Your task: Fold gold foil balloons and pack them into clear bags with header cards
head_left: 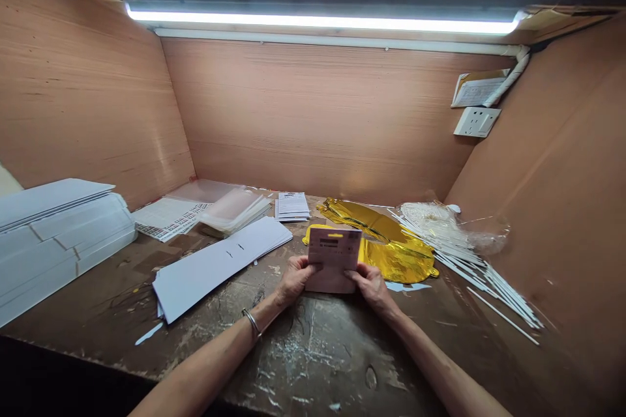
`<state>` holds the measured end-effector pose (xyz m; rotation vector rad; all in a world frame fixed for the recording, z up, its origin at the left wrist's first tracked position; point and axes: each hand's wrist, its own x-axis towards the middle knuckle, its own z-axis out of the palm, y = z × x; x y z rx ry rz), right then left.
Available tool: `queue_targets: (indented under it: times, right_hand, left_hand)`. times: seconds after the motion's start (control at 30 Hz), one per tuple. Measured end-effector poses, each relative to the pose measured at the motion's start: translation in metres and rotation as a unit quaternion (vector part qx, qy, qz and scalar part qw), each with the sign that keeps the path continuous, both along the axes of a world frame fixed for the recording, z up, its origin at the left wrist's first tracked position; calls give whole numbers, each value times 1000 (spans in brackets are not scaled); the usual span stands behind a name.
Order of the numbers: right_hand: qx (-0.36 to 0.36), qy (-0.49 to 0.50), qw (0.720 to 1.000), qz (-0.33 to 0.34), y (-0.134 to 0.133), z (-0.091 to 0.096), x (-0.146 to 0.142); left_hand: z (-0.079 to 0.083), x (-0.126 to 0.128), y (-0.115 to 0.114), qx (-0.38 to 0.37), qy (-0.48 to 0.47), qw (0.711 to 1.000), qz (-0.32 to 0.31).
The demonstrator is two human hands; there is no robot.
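Note:
Between both hands I hold up a pinkish card package [333,273] with a hang slot near its top edge and small dark print. My left hand [295,279] grips its left side, thumb on the near face. On the right side, my right hand [372,283] pinches it the same way. Right behind the package lie shiny gold foil balloons [391,251], flat on the table and partly hidden by it. To the left of my left hand rests a stack of long white card sheets [220,267].
White sticks [489,280] lie fanned out at right beside clear plastic wrap [489,234]. Clear plastic sleeves [237,208], a printed sheet [169,216] and small printed cards [292,206] sit toward the back. White folded boxes [63,234] are piled at left. Wooden panels [313,111] enclose the table.

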<state>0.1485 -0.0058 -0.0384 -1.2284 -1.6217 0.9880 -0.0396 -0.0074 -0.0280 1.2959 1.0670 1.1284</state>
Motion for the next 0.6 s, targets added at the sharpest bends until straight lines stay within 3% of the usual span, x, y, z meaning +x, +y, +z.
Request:
queue_targets:
  times: [0.13,0.17,0.23,0.3,0.43,0.53,0.6]
  right_hand:
    - [-10,-176,978,-109,10,9,-3]
    - [-5,-196,972,-128,11,12,0]
    - [10,-246,955,-166,11,18,14]
    - [27,-296,932,-208,10,25,40]
    - [26,-395,864,-312,13,31,121]
    - [6,-453,814,-365,24,24,186]
    - [1,-484,796,-365,34,17,218]
  left_hand:
    - [15,6,9,-44,217,972,82]
    - [20,7,8,-20,307,947,95]
    - [27,8,5,36,478,869,121]
    - [29,10,-2,132,564,808,107]
    - [13,18,-13,327,565,758,-18]
    - [-4,25,-15,362,555,745,-81]
    - [-10,27,-15,356,554,744,-112]
